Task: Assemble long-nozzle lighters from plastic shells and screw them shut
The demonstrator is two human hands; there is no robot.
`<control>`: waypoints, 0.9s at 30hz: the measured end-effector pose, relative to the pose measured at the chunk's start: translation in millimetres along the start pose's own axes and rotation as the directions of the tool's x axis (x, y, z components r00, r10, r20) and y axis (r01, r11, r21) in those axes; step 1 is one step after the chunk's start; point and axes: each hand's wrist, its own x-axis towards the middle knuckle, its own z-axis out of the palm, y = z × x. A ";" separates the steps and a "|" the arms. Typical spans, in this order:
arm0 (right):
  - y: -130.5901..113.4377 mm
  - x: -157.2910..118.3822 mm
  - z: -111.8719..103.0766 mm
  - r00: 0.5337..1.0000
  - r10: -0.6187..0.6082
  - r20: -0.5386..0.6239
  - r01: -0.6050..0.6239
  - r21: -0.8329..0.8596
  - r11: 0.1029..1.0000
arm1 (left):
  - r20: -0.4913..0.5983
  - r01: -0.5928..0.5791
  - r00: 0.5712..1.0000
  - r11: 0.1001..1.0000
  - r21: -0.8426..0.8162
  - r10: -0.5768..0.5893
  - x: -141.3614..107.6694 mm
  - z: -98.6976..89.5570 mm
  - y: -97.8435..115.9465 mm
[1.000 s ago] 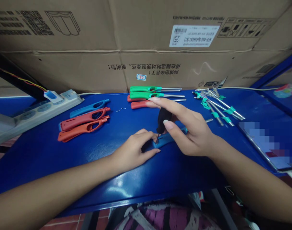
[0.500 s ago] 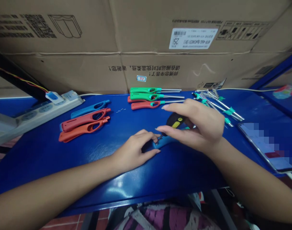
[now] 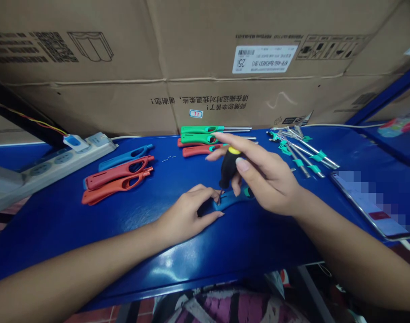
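Note:
My left hand (image 3: 193, 213) is closed around the near end of a blue gas lighter (image 3: 230, 200) lying on the table, thumb on one side and fingers on the other. A black-and-yellow screwdriver (image 3: 229, 168) is in my right hand (image 3: 270, 179), gripped by its handle. It stands nearly upright, and its tip meets the lighter's end beside my left fingertips. The lighter's teal trigger shows, while its far part is hidden behind my right hand.
Red and green lighters (image 3: 196, 138) with metal tubes lie at the back. Blue and red handle shells (image 3: 117, 172) are on the left, near a power strip (image 3: 53, 163). Several loose metal tubes (image 3: 304, 150) and a phone (image 3: 366, 206) lie right. Behind stands a cardboard box (image 3: 117, 103).
The screwdriver has swung from a slant to nearly upright, and my right hand has shifted slightly left. My left hand keeps its hold on the blue lighter.

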 end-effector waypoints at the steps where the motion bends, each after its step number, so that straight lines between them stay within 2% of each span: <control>1: -0.3 0.2 -0.3 1.000 0.003 -0.006 -0.003 0.002 1.000 | 0.000 -0.003 1.000 1.000 0.004 0.003 0.0 0.0 0.0; 5: -0.8 0.8 -1.0 0.984 -0.145 -0.099 0.123 -0.199 0.972 | -0.002 -0.013 1.000 1.000 -0.002 0.013 0.2 -0.2 0.6; 7: -0.7 0.2 0.6 0.991 -0.119 -0.067 0.110 -0.136 0.985 | -0.002 -0.008 1.000 1.000 -0.003 0.008 0.3 -0.3 0.6; 10: 0.0 -1.6 4.4 1.000 -0.007 0.014 0.007 0.035 0.999 | 0.000 -0.009 1.000 1.000 0.012 0.009 -0.1 0.0 -0.3; 11: 0.4 -2.2 5.4 1.000 -0.011 -0.004 0.012 0.020 1.000 | -0.005 -0.015 1.000 1.000 0.016 0.015 -0.3 0.2 -0.7; 13: 1.2 -3.0 6.4 0.992 -0.095 -0.078 0.087 -0.104 0.991 | -0.016 -0.031 0.999 0.999 0.020 0.032 -0.5 0.6 -1.2; 15: 1.1 -2.9 6.9 0.981 -0.164 -0.102 0.143 -0.187 0.972 | -0.017 -0.033 0.999 0.999 0.015 0.033 -0.4 0.6 -1.0; 19: -1.3 -1.5 7.3 0.999 -0.034 -0.015 0.033 -0.013 0.999 | 0.001 -0.009 1.000 1.000 0.007 0.009 0.0 -0.1 -0.2; 21: -1.7 -1.0 6.6 0.997 -0.050 -0.056 0.047 -0.052 0.998 | -0.001 -0.015 1.000 1.000 0.008 0.015 -0.1 -0.1 -0.4; 24: -0.8 -0.7 5.0 0.982 -0.150 -0.118 0.126 -0.189 0.974 | -0.008 -0.025 1.000 1.000 -0.001 0.025 -0.1 0.2 -0.7; 27: 0.2 -0.6 5.4 0.998 -0.047 -0.042 0.046 -0.032 0.998 | -0.007 -0.016 1.000 1.000 -0.010 0.016 0.3 0.0 -0.2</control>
